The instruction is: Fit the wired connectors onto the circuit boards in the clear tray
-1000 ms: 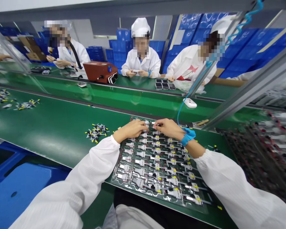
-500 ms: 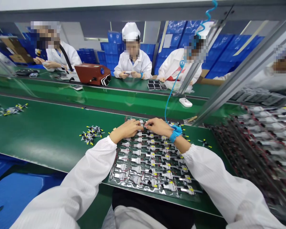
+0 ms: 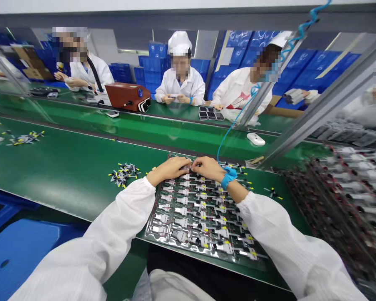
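A clear plastic tray lies on the green bench in front of me, its pockets filled with several small white wired parts. My left hand and my right hand meet at the tray's far edge, fingers curled and pinched on one small part between them. A blue wrist strap with a coiled blue cord sits on my right wrist. Both arms are in white sleeves.
A small pile of loose parts lies left of the tray. Stacked filled trays stand at my right. A slanted metal rail crosses there. Across the green belt three people in white coats work beside a red device and a white mouse-shaped object.
My hands have stayed pinched together at the tray's far edge, drawing slightly closer. The view has swung a little left and right.
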The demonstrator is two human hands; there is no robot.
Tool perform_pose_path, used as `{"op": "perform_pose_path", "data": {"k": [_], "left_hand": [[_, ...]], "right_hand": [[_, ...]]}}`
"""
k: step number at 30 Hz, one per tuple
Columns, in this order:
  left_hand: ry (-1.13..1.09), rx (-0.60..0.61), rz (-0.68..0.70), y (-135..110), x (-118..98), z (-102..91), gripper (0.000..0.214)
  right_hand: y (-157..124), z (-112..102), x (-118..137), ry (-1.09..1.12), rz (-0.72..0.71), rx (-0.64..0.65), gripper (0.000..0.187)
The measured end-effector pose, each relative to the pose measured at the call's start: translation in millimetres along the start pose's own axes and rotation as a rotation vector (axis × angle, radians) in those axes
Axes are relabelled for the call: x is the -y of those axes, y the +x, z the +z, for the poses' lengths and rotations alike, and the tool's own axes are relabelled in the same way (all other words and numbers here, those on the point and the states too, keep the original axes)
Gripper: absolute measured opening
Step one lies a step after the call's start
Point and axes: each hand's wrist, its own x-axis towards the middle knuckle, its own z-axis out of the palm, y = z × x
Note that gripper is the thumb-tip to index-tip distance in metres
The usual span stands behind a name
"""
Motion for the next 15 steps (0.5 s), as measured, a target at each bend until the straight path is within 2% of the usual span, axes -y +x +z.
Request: {"op": "perform_pose_path", "data": {"k": [4, 9, 15], "left_hand": [[-0.108, -0.013, -0.107, 1.1, 3.6, 2.2, 0.035], [-0.098, 0.022, -0.095, 3.4, 5.8, 2.6, 0.023], [-0.14, 0.009, -0.113, 3.4, 8.0, 4.8, 0.025]], "right_hand": [[2.7, 3.9, 1.9, 0.014, 0.011, -0.008, 0.014], [3.0, 5.8, 1.4, 0.022, 0.018, -0.012, 0.016], [4.4, 10.0, -2.3, 0.039, 0.007, -0.011, 0.014]]}}
